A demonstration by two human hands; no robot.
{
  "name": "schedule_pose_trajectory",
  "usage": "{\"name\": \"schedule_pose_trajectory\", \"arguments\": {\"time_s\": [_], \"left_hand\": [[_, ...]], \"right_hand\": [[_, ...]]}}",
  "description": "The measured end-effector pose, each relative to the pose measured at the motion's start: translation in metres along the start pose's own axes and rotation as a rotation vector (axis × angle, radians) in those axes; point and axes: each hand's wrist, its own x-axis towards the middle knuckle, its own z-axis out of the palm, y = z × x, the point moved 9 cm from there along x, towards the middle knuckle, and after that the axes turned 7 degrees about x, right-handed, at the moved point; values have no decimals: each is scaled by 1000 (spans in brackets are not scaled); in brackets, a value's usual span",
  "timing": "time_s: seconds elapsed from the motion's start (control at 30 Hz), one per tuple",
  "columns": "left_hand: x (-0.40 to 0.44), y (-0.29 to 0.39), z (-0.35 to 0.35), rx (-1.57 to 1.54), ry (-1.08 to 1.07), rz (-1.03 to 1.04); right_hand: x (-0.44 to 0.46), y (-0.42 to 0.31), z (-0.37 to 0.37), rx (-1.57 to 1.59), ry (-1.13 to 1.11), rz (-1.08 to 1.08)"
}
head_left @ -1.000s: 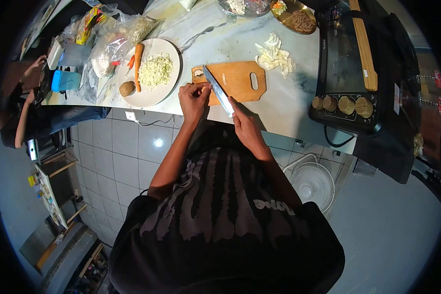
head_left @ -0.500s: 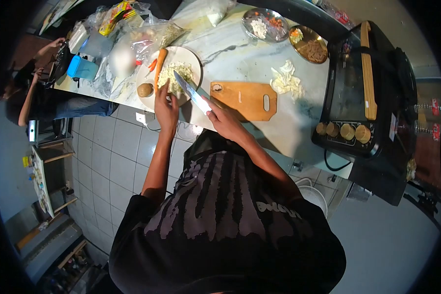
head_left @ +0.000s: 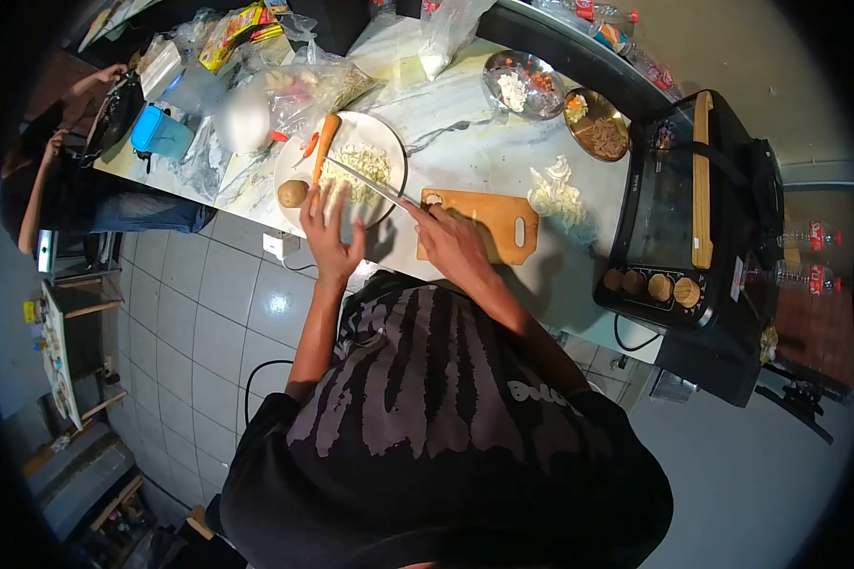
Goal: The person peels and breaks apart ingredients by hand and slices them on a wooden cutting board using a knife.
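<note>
A white plate [head_left: 387, 144] holds chopped pale vegetable [head_left: 365, 163], a carrot [head_left: 326, 142], red chilies [head_left: 310, 145] and a round brown item [head_left: 292, 193]. My left hand [head_left: 330, 237] is at the plate's near edge, fingers spread and holding nothing, its fingertips beside the chopped pieces. The knife [head_left: 370, 183] is gripped in my right hand [head_left: 451, 242], with its blade over the chopped pile. Right of the plate lies a wooden cutting board [head_left: 496, 213], partly behind my right hand. Pale leaves [head_left: 556, 192] rest on the counter beyond it.
Two metal plates with food [head_left: 513, 91] [head_left: 598, 136] stand at the back. A black oven [head_left: 669, 209] is on the right. Plastic bags [head_left: 318, 83] and a blue container [head_left: 164, 133] are on the left, near another person's arm [head_left: 38, 194] and a pan [head_left: 116, 116].
My hands have moved left from the cutting board to the plate, carrying the knife in the right one. My left hand's fingers, pinched earlier, are now spread. The camera view has shifted.
</note>
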Motion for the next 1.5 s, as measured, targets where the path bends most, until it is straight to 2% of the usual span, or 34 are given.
{"name": "schedule_pose_trajectory", "arguments": {"time_s": [0.07, 0.13, 0.17, 0.23, 0.33, 0.37, 0.4, 0.47, 0.5, 0.53, 0.57, 0.6, 0.67, 0.7, 0.73, 0.77, 0.8, 0.87, 1.0, 1.23, 1.33, 1.43, 1.5], "left_hand": [[-6, 20, 13, -112, -93, 205], [-8, 33, 27, -225, -273, 191], [-7, 30, 31, -235, -279, 198], [-5, 17, 41, -32, -314, 292], [17, -34, 34, 41, -149, 4], [20, -52, 34, 24, -124, -73], [24, -66, 38, 5, -98, -151], [45, -53, 33, -51, 43, -168], [49, -44, 43, -135, 18, -148], [53, -35, 52, -214, -7, -125], [61, -10, 60, -308, -74, -48], [66, 20, 65, -401, -150, 25], [58, 65, 94, -494, -526, 140], [46, 76, 109, -580, -697, 128], [33, 86, 125, -664, -863, 119], [28, 102, 135, -623, -840, 250], [28, 109, 138, -627, -850, 254], [32, 123, 136, -519, -709, 424], [20, 135, 157, -419, -736, 617], [28, 131, 156, -402, -675, 599], [30, 124, 155, -432, -691, 570], [29, 123, 158, -477, -700, 611], [27, 120, 162, -480, -739, 562]], "right_hand": [[1, -4, -9, -96, 91, -92], [2, -11, -20, -125, 137, -111], [2, -8, -19, -138, 123, -94], [0, -4, -23, -144, 141, -82], [-14, 10, -49, -101, 141, 15], [-22, 12, -66, -147, 254, -30], [-29, 24, -71, -160, 267, -13], [-56, 86, -84, 292, 492, 276], [-67, 106, -83, 283, 503, 282], [-85, 137, -82, 341, 606, 366], [-101, 157, -79, 404, 708, 457], [-105, 157, -79, 407, 714, 477], [-111, 159, -72, 363, 590, 638], [-110, 155, -65, 364, 601, 646], [-101, 143, -55, 372, 610, 563], [-93, 134, -49, 377, 628, 489], [-92, 139, -41, 378, 634, 500], [-82, 141, -24, 309, 518, 422], [-84, 140, -23, 338, 476, 559], [-103, 142, -32, 359, 593, 609], [-103, 140, -34, 416, 639, 573], [-98, 139, -37, 398, 624, 581], [-92, 130, -43, 341, 657, 524]]}}
